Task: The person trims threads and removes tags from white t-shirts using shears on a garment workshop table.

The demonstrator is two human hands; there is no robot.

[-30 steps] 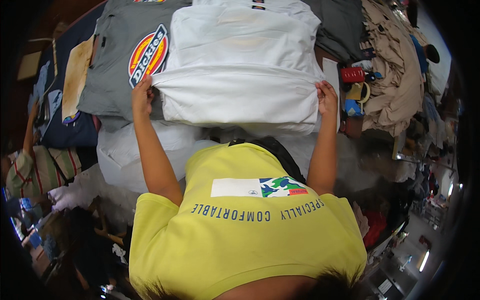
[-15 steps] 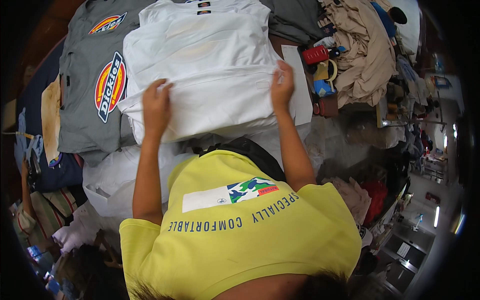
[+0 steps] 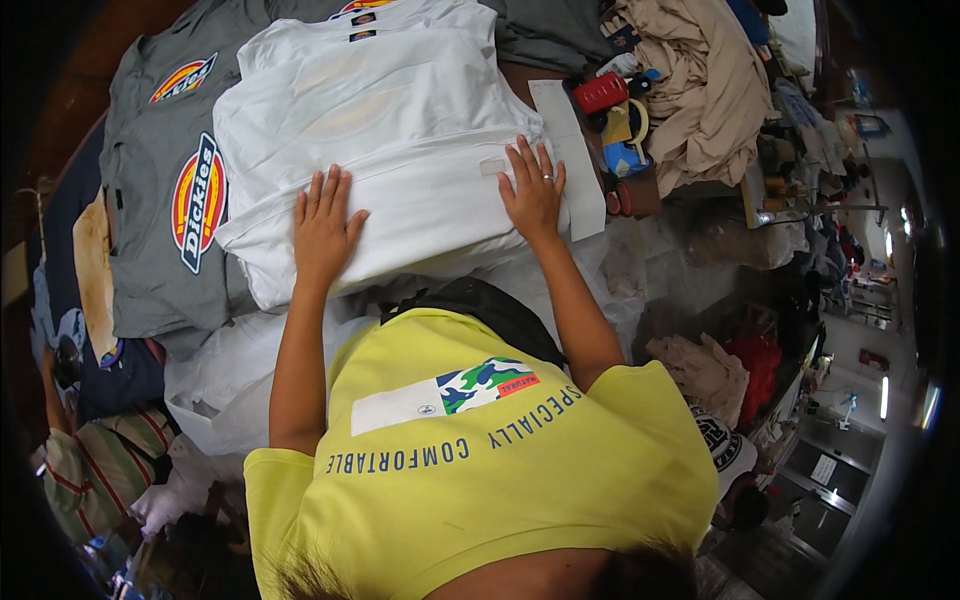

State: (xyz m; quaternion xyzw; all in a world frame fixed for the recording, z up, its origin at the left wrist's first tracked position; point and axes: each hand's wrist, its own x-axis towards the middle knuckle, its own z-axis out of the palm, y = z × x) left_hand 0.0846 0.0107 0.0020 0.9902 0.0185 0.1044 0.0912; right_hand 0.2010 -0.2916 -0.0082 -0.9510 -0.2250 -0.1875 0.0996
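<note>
White shirts [image 3: 400, 110] lie stacked in front of me, their neck labels at the far end. The top one has its near part folded over into a wide band. My left hand [image 3: 326, 225] rests flat on the left part of this band, fingers spread. On the right part lies my right hand [image 3: 531, 190], also flat with its fingers apart, a ring on one finger. A small stitched rectangle shows in the cloth just left of the right hand. Neither hand grips anything.
Grey shirts [image 3: 150, 240] with large colourful prints spread out on the left. A white sheet [image 3: 582, 190] pokes out right of the stack. Beyond it are a red object [image 3: 600, 94], a tape roll [image 3: 640, 128] and heaped beige cloth [image 3: 700, 90]. Another person's striped sleeve [image 3: 125, 440] shows lower left.
Both hands have come down from a raised, curled pose to lie flat on the folded band, the right one a little further inward. The view has shifted slightly.
</note>
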